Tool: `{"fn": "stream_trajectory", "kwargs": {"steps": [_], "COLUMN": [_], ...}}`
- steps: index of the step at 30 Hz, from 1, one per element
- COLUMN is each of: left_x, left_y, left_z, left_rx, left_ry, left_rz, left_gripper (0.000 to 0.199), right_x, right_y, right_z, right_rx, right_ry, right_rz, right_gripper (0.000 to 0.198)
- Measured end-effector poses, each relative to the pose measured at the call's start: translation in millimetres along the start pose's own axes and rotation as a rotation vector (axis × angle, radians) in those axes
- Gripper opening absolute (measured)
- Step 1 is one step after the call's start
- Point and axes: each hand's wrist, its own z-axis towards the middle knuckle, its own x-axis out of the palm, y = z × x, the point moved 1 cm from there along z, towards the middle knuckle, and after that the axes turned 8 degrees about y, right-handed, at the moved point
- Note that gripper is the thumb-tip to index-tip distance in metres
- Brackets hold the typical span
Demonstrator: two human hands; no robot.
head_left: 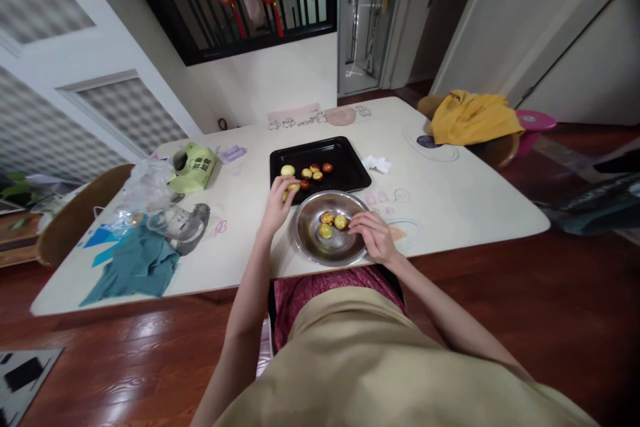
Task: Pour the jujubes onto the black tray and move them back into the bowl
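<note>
While the green bag (196, 177) at the left bears dark Chinese characters (203, 163) too blurred to read, the white counter (240, 213) carries coloured doodles (341, 117) above reddish wood flooring (150, 353). At centre, the left hand (278, 200) bends over round fruits (307, 173) on the black tray (345, 163); the right hand (377, 238) dips fingertips into the metal bowl (306, 230), beside three yellowish fruits (325, 231). Whether either grip closes on one, I cannot tell.

Shiny, smooth metal bowl (334, 251); satin-glossy tray (347, 167).
</note>
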Motion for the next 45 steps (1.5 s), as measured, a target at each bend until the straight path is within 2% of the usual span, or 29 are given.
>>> {"fn": "stream_trajectory", "kwargs": {"steps": [3, 7, 11, 18, 24, 32, 37, 40, 45], "left_x": [-7, -8, -1, 21, 27, 32, 29, 26, 20], "left_y": [-25, -57, -75, -79, -79, -77, -76, -73, -61], "left_z": [-7, -18, -29, -37, -32, -30, -31, -32, -34], "left_rx": [0.049, 0.169, 0.243, 0.311, 0.302, 0.269, 0.248, 0.240, 0.207], "left_ry": [0.029, 0.252, 0.453, 0.607, 0.690, 0.682, 0.636, 0.559, 0.321], "left_rz": [-0.050, -0.121, -0.158, -0.112, -0.030, 0.056, 0.034, -0.001, -0.152], "left_gripper": [0.024, 0.025, 0.028, 0.026, 0.020, 0.020, 0.022, 0.022, 0.020], "right_x": [1, 1, 0, 1, 1, 1, 0, 0, 0], "right_y": [0, 2, 4, 3, 2, 0, 1, 0, -1], "right_z": [0, 2, 4, 3, 2, 1, 2, 1, 1], "right_rx": [0.015, 0.002, -0.035, 0.008, -0.008, 0.017, -0.005, 0.011, 0.013], "right_ry": [0.011, 0.016, 0.007, 0.019, 0.010, 0.041, 0.028, 0.044, 0.040], "right_rz": [0.001, -0.014, -0.036, -0.022, -0.018, -0.006, -0.024, -0.021, -0.022], "right_gripper": [0.043, 0.043, 0.042, 0.046, 0.045, 0.045, 0.044, 0.046, 0.047]}}
